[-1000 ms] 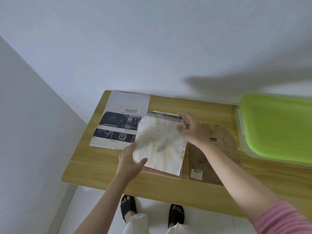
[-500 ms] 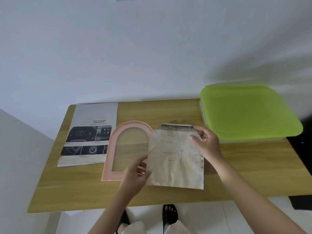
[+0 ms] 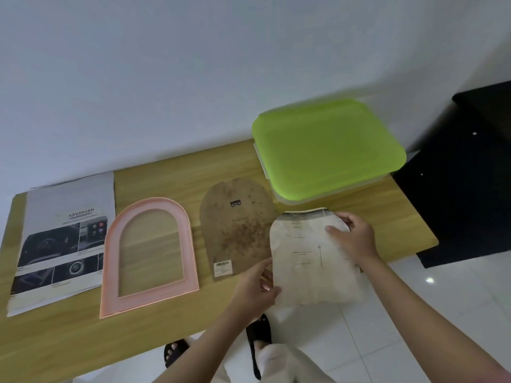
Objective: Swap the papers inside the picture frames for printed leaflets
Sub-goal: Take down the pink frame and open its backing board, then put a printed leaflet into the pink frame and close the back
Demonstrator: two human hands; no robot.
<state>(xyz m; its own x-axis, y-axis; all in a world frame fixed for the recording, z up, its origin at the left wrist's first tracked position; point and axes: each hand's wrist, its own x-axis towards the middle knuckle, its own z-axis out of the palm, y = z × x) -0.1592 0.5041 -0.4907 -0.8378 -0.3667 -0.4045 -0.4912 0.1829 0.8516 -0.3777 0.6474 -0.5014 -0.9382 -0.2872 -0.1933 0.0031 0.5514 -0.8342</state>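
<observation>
Yellowed old paper (image 3: 312, 261), removed from the pink frame (image 3: 150, 255), is being pinched by left hand (image 3: 255, 288) and right hand (image 3: 352, 239) over the table's (image 3: 83, 341) right edge; discarding is underway; next, the leaflet (image 3: 63, 244) needs fitting.

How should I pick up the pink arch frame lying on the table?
Pinch the pink arch frame by its straight bottom bar, coming from the table's near edge. It lies flat and empty with an open middle, so fingers can probably hook the bar's inner edge.
</observation>
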